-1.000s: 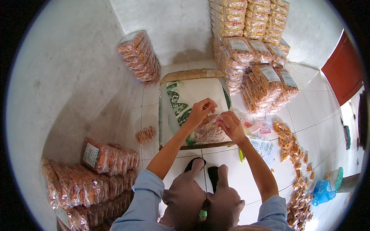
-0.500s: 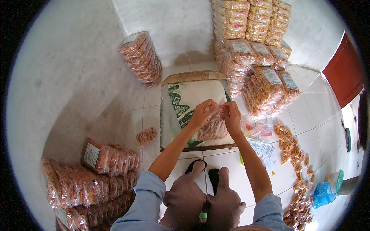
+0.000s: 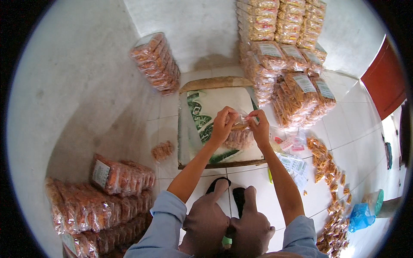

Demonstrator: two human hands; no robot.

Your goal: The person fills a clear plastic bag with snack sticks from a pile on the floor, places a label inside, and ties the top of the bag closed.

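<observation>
A clear plastic bag of brown snacks (image 3: 239, 137) lies on a low table (image 3: 184, 155) topped with a white and green printed sheet (image 3: 219, 101). Its upper edge is pinched between the fingertips of both my hands. My left hand (image 3: 223, 122) grips the left side of the bag's mouth. On the right side my right hand (image 3: 259, 124) pinches the same plastic, a short way from the left fingers. The filled part of the bag rests below my hands, partly behind my right wrist.
Bagged snacks stand stacked at the far right (image 3: 301, 92), the far left (image 3: 155, 62) and the near left (image 3: 86, 206). One small bag (image 3: 162, 151) lies on the floor left of the table. Labels (image 3: 291, 163), loose small packets (image 3: 322, 159) and a blue plastic bag (image 3: 361, 217) lie to the right.
Both hands have shifted slightly up and away from the filled part. The bag's mouth is now pulled wider and flatter between the fingertips, and more of the snacks show.
</observation>
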